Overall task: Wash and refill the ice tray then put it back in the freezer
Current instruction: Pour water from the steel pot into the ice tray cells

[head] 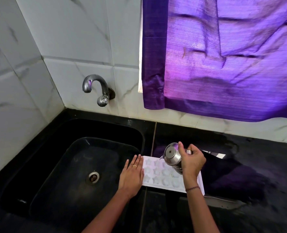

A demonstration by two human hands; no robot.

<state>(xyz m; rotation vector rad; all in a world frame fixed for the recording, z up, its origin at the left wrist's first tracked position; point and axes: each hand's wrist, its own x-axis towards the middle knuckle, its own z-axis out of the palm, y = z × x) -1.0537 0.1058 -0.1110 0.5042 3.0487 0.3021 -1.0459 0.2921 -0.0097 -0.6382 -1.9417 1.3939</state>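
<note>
Two hands work at the ice tray [157, 174]. Left hand [132, 175] lies flat against its left edge by the sink [38, 157]; right hand [192, 160] grips a tilted steel cup [172, 155] above it.

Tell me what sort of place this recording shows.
Probably a home kitchen: a black sink set in a black counter, a steel wall tap on marble-look tiles, and a white star-mould ice tray on the counter beside the sink.

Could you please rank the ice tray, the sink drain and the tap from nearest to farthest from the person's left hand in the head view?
From the left hand:
1. Ice tray: right against the hand's right side, on the counter.
2. Sink drain: to the hand's left, in the basin floor.
3. Tap: farthest, up on the tiled back wall.
</note>
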